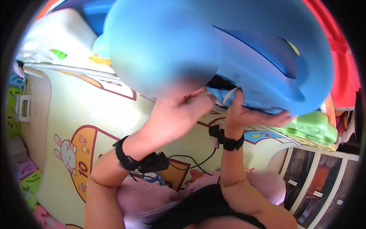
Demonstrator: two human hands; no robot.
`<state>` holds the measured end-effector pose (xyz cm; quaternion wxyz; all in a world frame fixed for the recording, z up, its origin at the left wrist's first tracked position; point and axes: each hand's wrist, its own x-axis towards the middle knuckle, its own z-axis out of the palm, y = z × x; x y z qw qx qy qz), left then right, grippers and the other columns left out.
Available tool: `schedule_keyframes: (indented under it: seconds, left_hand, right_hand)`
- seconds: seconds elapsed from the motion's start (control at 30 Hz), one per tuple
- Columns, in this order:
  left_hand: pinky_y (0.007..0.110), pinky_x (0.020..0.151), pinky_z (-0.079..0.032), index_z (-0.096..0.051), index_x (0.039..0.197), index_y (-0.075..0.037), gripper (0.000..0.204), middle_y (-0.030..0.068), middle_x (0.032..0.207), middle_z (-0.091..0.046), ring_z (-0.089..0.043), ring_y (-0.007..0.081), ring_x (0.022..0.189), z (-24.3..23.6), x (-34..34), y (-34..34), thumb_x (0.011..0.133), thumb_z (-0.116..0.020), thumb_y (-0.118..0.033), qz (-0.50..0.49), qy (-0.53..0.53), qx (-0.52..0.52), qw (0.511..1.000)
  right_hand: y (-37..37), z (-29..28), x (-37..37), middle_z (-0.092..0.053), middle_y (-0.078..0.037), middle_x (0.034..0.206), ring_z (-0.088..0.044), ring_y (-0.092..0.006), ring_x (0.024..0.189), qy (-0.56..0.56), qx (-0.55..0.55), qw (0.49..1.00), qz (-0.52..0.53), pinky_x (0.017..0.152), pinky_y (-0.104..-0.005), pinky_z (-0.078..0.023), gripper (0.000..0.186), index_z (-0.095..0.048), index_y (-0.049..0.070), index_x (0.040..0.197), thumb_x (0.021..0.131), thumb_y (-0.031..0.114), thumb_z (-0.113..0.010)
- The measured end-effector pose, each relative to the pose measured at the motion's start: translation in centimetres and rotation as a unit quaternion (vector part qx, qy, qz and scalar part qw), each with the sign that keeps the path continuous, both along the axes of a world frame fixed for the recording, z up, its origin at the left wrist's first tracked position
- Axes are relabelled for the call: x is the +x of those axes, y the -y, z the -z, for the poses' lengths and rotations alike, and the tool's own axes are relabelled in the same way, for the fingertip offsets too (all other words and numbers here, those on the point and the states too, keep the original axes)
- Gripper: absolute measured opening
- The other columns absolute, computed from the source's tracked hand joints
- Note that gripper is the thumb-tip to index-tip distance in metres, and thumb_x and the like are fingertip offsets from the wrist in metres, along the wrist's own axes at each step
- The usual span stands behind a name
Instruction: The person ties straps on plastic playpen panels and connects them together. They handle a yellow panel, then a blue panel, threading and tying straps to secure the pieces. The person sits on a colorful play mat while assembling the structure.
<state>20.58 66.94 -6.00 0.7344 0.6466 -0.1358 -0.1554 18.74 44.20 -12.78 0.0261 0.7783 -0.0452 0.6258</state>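
Note:
A large, smooth blue plastic piece (263, 72) with a long slot-like opening leans in from the top. Part of it is smeared by a round blur, so its kind is hard to make out. Under its lower edge a thin white strip (230, 96) stretches between my hands. My left hand (181, 112) is closed, its fingertips pinching the strip's left end; some fingers are lost in the blur. My right hand (248, 116) has its thumb raised against the strip's other end. Its fingers lie stretched out along the blue piece's lower rim.
A patterned play mat (114, 110) with a rabbit picture covers the floor. Red plastic (343, 65) and a light green toy part (312, 129) lie right, above a drawer cabinet (316, 187). A white plastic piece (61, 34) stands far left. Dark wrist bands trail a cable (192, 164).

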Motion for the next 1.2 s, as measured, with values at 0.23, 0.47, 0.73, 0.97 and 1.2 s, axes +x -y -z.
schedule_keyframes:
  seconds: [0.23, 0.47, 0.73, 0.97, 1.2]
  left_hand:
    - [0.025, 0.053, -0.029, -0.058, 0.068, -0.002, 0.031, -0.0082, 0.063, -0.046, -0.037, 0.0014, 0.061, -1.9, -2.6, 1.2, 0.094, -0.067, -0.016, -0.073, -0.095, 0.029, 0.992]
    - [0.031, 0.050, -0.034, -0.058, 0.066, 0.002, 0.033, -0.0016, 0.053, -0.043, -0.037, 0.0067, 0.055, -2.7, -1.0, 2.5, 0.091, -0.067, -0.019, -0.085, 0.113, 0.141, 0.980]
    - [0.032, 0.052, -0.036, -0.059, 0.073, 0.001, 0.030, 0.0034, 0.057, -0.048, -0.040, 0.0111, 0.057, -4.4, -3.1, 1.4, 0.091, -0.069, -0.020, -0.033, 0.206, 0.298, 0.931]
    - [0.031, 0.069, -0.052, -0.072, 0.085, 0.000, 0.016, 0.0124, 0.099, -0.069, -0.066, 0.0246, 0.079, -1.9, -3.5, -4.5, 0.086, -0.076, -0.016, -0.074, 0.147, 0.428, 0.889]
    - [0.039, 0.082, -0.049, -0.066, 0.102, -0.003, 0.034, 0.0156, 0.108, -0.067, -0.061, 0.0318, 0.100, -12.9, -2.5, -0.5, 0.078, -0.086, -0.017, -0.258, 0.696, 0.401, 0.537]
  right_hand:
    - [0.5, 1.2, 0.0, -0.003, -0.035, 0.162, -0.011, -0.0528, 0.150, 0.002, -0.015, 0.998, -0.067, 0.115, -0.0667, -0.023, 0.098, -0.026, 0.014, 0.161, 0.089, 0.066, -0.067]
    - [-2.1, -1.1, -3.5, -0.015, -0.032, 0.157, -0.022, -0.0483, 0.147, -0.043, 0.149, 0.966, -0.208, 0.115, -0.0604, -0.028, 0.073, -0.047, 0.007, 0.142, 0.082, 0.021, -0.086]
    - [-7.6, -3.5, -6.1, -0.058, -0.004, 0.098, -0.054, -0.0155, 0.083, -0.040, 0.935, -0.028, -0.352, 0.093, -0.0316, -0.047, 0.012, -0.055, 0.004, 0.108, 0.108, 0.016, -0.052]
    - [-7.9, 1.5, -4.7, -0.039, 0.005, 0.068, -0.036, -0.0090, 0.062, 0.016, 0.856, -0.011, -0.516, 0.071, -0.0281, -0.042, 0.022, -0.057, 0.005, 0.099, 0.111, 0.020, -0.046]
    - [-9.0, 0.9, -6.2, -0.047, 0.001, 0.067, -0.040, -0.0086, 0.062, -0.160, 0.657, 0.642, -0.362, 0.056, -0.0297, -0.036, 0.034, -0.062, 0.001, 0.085, 0.107, 0.026, -0.055]
